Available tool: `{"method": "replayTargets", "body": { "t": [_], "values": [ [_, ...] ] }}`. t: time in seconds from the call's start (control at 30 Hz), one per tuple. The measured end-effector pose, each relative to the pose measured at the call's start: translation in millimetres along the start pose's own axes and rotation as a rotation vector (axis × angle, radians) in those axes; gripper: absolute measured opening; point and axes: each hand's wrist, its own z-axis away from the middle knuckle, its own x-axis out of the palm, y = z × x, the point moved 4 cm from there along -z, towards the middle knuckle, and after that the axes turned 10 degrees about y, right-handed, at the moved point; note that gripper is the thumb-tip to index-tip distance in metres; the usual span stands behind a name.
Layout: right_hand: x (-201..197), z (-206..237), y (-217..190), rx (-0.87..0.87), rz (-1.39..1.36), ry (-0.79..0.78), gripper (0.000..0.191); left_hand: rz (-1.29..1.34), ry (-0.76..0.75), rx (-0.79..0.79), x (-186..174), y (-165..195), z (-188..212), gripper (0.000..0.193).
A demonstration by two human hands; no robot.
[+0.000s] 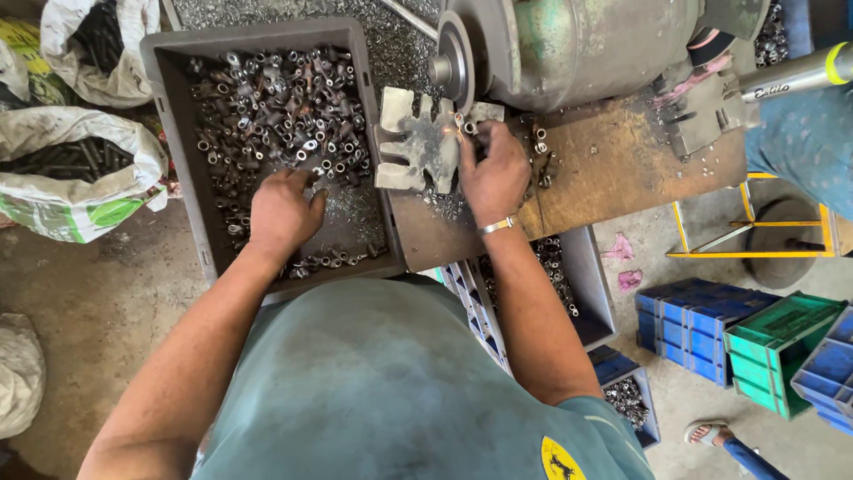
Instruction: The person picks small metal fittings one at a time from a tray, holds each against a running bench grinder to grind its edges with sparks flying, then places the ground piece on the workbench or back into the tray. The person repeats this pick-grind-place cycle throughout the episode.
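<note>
The person's left hand (280, 213) lies knuckles up in the grey plastic tray of small metal tube pieces (178, 133), so its fingertips and anything they grip are hidden. The right hand (493, 173), right of the tray, covers whatever it presses toward the round grey grinding wheel (455, 60); only a spark-bright spot shows at its fingertips. The big green-grey motor housing (586, 40), right of the wheel, is cut off by the top edge. Far right of the tray, a silver cylinder with a yellow band (800, 78) runs out of frame. Below, a sandalled foot (708, 433) shows, the leg cut off.
</note>
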Motion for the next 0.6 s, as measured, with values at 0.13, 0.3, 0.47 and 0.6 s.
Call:
{"method": "replayTargets", "body": {
  "t": [0.13,0.3,0.47,0.6],
  "values": [
    [-3.7,-6.9,1.7,-0.067,-0.001,0.016,0.028,-0.068,-0.036,-0.018,-5.5,1.3,-7.2,0.035],
    [-5.3,-17.6,0.9,-0.129,-0.031,0.007,0.028,-0.352,-0.183,-0.008,-2.2,-9.7,-11.5,0.030],
    [4.9,-13.9,-6.6,-0.164,-0.090,0.025,0.025,-0.325,-0.211,-0.033,9.3,-25.6,-8.1,0.025],
    [-5.0,-8.1,-16.1,-0.317,-0.168,0.045,0.028,-0.294,-0.206,-0.040,14.2,-30.4,-11.1,0.019]
  ]
}}
